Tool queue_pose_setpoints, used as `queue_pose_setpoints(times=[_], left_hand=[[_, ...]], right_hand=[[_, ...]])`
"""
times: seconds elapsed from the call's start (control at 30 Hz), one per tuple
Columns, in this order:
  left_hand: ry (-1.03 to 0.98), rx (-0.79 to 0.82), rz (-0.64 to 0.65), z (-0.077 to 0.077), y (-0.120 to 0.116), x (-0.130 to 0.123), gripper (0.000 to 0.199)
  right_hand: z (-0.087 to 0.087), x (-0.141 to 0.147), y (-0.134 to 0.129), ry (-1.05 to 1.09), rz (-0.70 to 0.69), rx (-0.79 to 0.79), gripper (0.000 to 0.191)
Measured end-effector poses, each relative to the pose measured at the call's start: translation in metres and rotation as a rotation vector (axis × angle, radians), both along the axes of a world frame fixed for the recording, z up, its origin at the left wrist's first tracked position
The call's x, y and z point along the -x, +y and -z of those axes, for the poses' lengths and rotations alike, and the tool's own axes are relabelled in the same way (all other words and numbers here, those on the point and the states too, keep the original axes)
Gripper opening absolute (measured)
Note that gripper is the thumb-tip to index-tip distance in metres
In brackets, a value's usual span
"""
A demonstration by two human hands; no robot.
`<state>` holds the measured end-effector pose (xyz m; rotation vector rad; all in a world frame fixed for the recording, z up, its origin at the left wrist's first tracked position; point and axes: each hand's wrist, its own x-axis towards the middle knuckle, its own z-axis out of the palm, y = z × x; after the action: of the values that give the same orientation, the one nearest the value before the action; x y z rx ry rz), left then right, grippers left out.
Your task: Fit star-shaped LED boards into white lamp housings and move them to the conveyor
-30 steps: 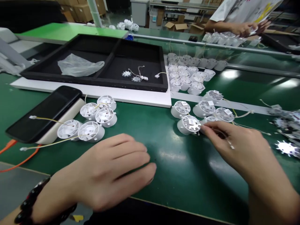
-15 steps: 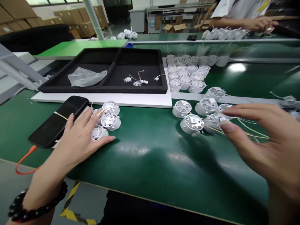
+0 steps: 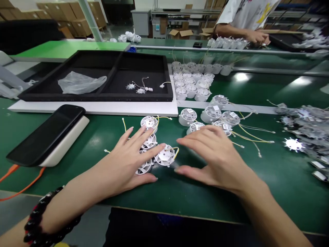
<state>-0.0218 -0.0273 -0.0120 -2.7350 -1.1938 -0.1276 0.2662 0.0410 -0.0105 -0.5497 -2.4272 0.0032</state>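
Observation:
My left hand [image 3: 123, 163] lies with fingers spread over several round white plastic housings [image 3: 149, 122] with spoked tops and short thin wires. They stand together on the green table, partly hidden under the fingers. At the index fingertip is one more housing [image 3: 165, 156], with a yellow-white wire looping off its right side. My right hand [image 3: 218, 159] is held just right of it, thumb and fingers apart, with nothing between them. Behind that hand stand more housings [image 3: 188, 117], topped with metallic star-shaped plates and small white squares; the hand partly hides some.
A black phone [image 3: 48, 133] on a pale block lies at left, with orange cables. Behind is a black divided tray [image 3: 95, 98] holding a plastic bag and small parts. Rows of housings [image 3: 181, 93] stand beside it. Star-shaped plates [image 3: 294, 144] pile up at right. A co-worker's hands [image 3: 257, 37] are across the table.
My left hand has moved right, away from the phone, and the housings under it have shifted too. My right hand has come left, close to them. The view has turned somewhat right.

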Motion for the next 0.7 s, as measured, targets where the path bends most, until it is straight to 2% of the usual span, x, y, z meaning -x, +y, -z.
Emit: queue_pose_setpoints(times=[0.07, 0.13, 0.23, 0.4, 0.53, 0.6, 0.7], left_hand=[[-0.02, -0.055, 0.037, -0.007, 0.003, -0.011, 0.087], [-0.084, -0.139, 0.031, -0.012, 0.006, -0.023, 0.074], [-0.175, -0.199, 0.015, -0.012, 0.012, -0.039, 0.062], [-0.239, -0.075, 0.119, -0.003, 0.028, -0.048, 0.039], [-0.274, 0.017, 0.23, -0.005, 0.038, -0.041, 0.045], [-0.273, 0.057, 0.283, -0.007, 0.041, -0.038, 0.042], [-0.298, 0.027, 0.382, -0.004, 0.045, -0.034, 0.036]], right_hand=[[0.003, 0.007, -0.003, -0.013, -0.065, 0.053, 0.032], [0.007, 0.011, -0.004, 0.013, -0.09, 0.116, 0.015], [0.01, 0.01, -0.003, 0.069, -0.063, 0.185, 0.015], [0.012, 0.004, 0.001, 0.127, 0.075, 0.223, 0.014], [0.014, 0.004, 0.0, 0.069, 0.177, 0.28, 0.018], [0.013, 0.006, -0.002, 0.003, 0.226, 0.279, 0.019], [0.006, 0.005, -0.003, -0.106, 0.212, 0.225, 0.02]])
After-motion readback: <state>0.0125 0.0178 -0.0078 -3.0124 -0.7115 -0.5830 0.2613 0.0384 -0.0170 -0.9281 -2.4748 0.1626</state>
